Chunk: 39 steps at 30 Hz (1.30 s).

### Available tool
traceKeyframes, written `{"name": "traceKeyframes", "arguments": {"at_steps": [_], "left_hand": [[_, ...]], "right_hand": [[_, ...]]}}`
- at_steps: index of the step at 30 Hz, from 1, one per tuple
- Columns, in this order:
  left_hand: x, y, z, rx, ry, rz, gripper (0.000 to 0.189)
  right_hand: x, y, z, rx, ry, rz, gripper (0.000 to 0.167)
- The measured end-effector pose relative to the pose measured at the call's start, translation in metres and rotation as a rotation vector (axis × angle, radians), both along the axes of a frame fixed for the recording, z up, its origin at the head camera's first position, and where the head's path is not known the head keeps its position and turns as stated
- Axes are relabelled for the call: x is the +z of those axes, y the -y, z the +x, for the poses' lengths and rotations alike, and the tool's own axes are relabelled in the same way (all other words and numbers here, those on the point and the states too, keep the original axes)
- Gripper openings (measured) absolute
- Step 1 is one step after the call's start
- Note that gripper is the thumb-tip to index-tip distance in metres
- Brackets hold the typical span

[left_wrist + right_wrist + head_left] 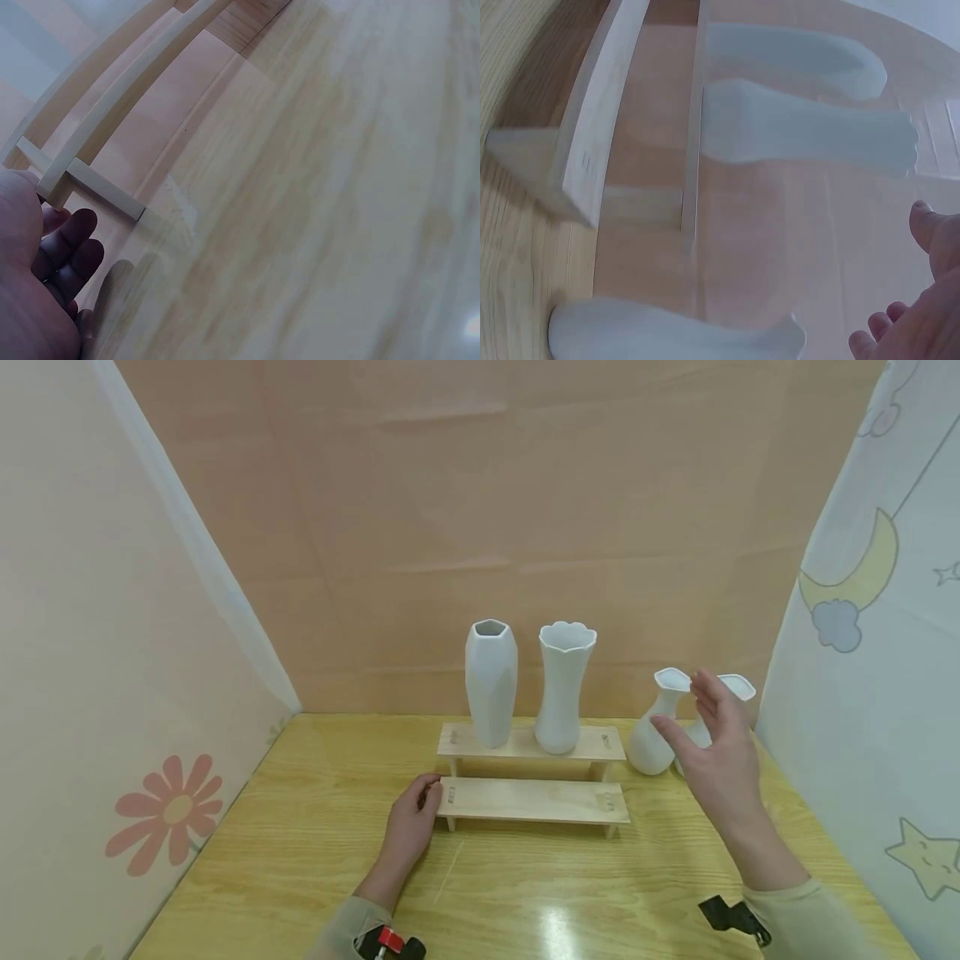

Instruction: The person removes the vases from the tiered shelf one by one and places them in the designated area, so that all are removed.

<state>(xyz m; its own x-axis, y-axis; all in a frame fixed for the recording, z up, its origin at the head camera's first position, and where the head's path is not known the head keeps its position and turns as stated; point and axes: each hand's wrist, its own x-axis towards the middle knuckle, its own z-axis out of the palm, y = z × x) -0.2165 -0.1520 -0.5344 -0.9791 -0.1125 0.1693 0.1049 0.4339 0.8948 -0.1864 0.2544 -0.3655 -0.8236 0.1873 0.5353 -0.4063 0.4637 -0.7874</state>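
Note:
My left hand (414, 814) grips the left end of the lower board of a two-step wooden stand (532, 799); in the left wrist view its curled fingers (71, 244) lie by the board's end. On the upper step stand two white vases: an angular one (491, 685) on the left and a scallop-rimmed one (562, 689) on the right. My right hand (723, 760) is raised, holding nothing, thumb and fingers spread apart. It hangs in front of two narrow-necked white vases, the nearer-left vase (651, 743) and another vase (738, 685) partly hidden behind the hand.
All of this stands on a wood-grain table (300, 860). A tan backdrop (420, 527) closes off the rear. Side sheets flank the table: one with a pink flower (176, 810) on the left, one with a yellow moon (870, 564) on the right.

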Motion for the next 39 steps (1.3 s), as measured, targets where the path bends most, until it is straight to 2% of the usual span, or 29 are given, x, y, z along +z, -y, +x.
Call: {"name": "traceKeyframes", "arguments": {"at_steps": [6,22,26,39], "left_hand": [[0.000,0.000,0.001,-0.005,-0.003,-0.003,0.030],[0.000,0.000,0.001,-0.003,0.006,-0.005,0.029],[0.001,0.000,0.001,-0.005,0.005,-0.004,0.030],[0.000,0.000,0.000,-0.002,-0.003,-0.012,0.029]], "right_hand": [[-0.001,0.028,-0.008,0.118,0.004,-0.004,0.086],[-0.005,0.082,-0.033,0.304,0.080,-0.090,0.084],[-0.007,0.089,-0.039,0.325,0.097,-0.110,0.083],[-0.013,0.095,-0.055,0.298,0.167,-0.130,0.089]]}}
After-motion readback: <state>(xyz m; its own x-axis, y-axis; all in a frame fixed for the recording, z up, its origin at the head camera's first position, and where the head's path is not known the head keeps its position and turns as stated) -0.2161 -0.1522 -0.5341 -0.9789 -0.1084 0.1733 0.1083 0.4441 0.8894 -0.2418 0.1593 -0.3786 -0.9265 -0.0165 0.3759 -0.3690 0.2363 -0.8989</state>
